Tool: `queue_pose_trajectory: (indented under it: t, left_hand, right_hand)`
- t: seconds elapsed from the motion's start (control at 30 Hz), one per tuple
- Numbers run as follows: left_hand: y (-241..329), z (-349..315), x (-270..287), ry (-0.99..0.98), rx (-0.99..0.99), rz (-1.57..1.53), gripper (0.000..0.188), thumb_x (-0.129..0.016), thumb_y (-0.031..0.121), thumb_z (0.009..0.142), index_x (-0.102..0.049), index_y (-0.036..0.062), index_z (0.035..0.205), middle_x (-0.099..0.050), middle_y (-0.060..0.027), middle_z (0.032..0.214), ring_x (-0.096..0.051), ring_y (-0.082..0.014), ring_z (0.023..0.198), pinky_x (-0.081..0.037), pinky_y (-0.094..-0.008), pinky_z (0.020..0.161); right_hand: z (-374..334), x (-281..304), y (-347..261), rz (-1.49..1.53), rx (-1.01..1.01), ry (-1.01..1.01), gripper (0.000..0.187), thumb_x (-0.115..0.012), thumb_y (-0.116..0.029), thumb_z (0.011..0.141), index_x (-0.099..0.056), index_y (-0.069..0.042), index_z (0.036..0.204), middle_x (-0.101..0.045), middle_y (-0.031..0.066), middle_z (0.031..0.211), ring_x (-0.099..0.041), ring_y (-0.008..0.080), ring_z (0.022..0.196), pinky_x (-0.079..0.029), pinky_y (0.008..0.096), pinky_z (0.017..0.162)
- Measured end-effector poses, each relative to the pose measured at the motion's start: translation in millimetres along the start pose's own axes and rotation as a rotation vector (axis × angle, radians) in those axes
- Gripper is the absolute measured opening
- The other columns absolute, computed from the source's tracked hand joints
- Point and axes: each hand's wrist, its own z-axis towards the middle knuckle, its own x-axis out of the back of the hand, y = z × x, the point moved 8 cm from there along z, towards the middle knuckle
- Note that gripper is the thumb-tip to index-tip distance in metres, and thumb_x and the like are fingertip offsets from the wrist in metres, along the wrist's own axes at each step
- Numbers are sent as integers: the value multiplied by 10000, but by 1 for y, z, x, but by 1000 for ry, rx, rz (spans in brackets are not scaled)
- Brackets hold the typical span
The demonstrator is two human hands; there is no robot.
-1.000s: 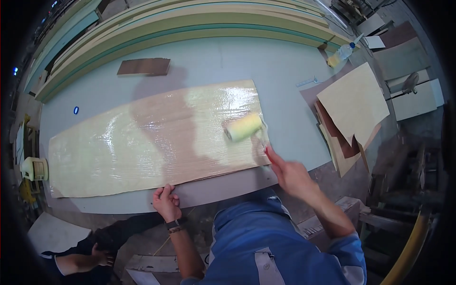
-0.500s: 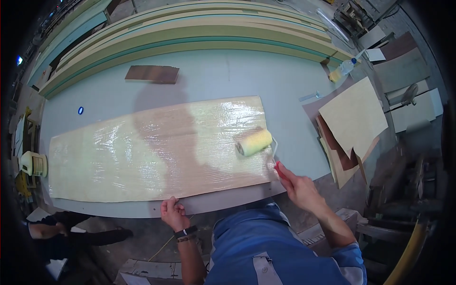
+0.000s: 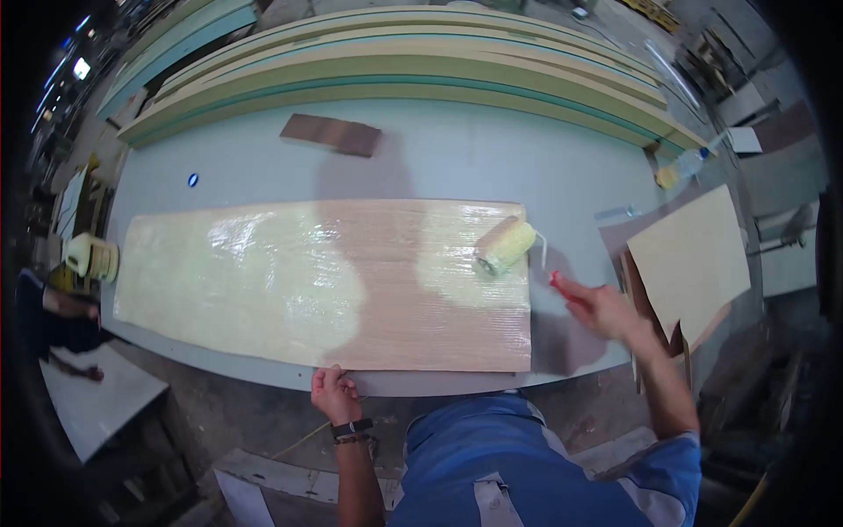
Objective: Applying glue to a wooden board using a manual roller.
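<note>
My right hand (image 3: 601, 309) is closed round the red handle (image 3: 555, 279) of a paint roller. Its fuzzy yellowish sleeve (image 3: 506, 247) rests on a long wood-grain sheet (image 3: 386, 290), close to the far right corner. A wet, glossy film covers the sheet, and light glares off its left half. At the sheet's near edge my left hand (image 3: 335, 395) has its fingers curled, seemingly gripping that edge; the thumb's hold is partly hidden. The sheet lies flat on a pale table (image 3: 246, 176), its near edge close to the table's front edge.
A brown offcut (image 3: 330, 134) and a small blue ring (image 3: 192, 180) lie beyond the sheet. Long boards (image 3: 395, 75) line the far side. Right are a bottle (image 3: 681, 169) and stacked thin sheets (image 3: 694, 263); left, a jug (image 3: 91, 256) and a co-worker's arm (image 3: 70, 305).
The roller has moved away from me over the sheet, toward its far right corner. My left hand stays at the near edge. The whole view has shifted and turned slightly.
</note>
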Motion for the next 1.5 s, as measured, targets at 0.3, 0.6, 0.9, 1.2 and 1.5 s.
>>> queue_pose_trajectory:
  t: [0.3, 0.6, 0.9, 1.2, 1.5]
  left_hand:
    - [-1, 3, -4, 8, -19, 47, 86, -642, 38, 882, -565, 71, 865, -653, -71, 753, -546, -112, 448, -352, -234, 312]
    - [1, -2, 3, 71, -88, -18, 115, -693, 33, 834, -583, 54, 863, -644, -72, 705, -539, -119, 418, -334, -235, 301]
    - [-7, 0, -1, 22, -31, -65, 117, -703, 8, 823, -597, 50, 849, -620, -36, 656, -519, -99, 428, -342, -242, 354]
    - [-4, -9, -10, -126, 225, -112, 129, -697, 20, 865, -575, 51, 840, -601, -29, 633, -534, -101, 436, -324, -231, 357]
    - [-3, 5, -1, -345, 398, -13, 116, -730, 64, 843, -618, 35, 829, -686, -56, 713, -574, -100, 460, -361, -222, 378]
  right_hand:
    - [223, -2, -115, -295, 458, -387, 520, -588, -210, 941, -497, -301, 1445, -701, 86, 1119, -633, 345, 789, -517, 437, 739]
    - [158, 4, -29, -220, 391, -425, 635, -643, -80, 842, -533, -311, 1424, -696, 38, 1191, -676, 308, 851, -555, 392, 782]
    - [223, -10, -131, -165, 468, -395, 540, -638, -134, 882, -563, -270, 1399, -690, 67, 1211, -681, 306, 999, -529, 382, 860]
    - [348, -106, -348, -114, 674, -372, 524, -605, -169, 912, -535, -232, 1428, -657, 51, 1293, -649, 292, 1090, -500, 392, 945]
    - [301, -61, -274, -247, 242, -566, 607, -685, -66, 868, -541, -274, 1420, -652, 21, 1311, -650, 267, 1127, -517, 371, 942]
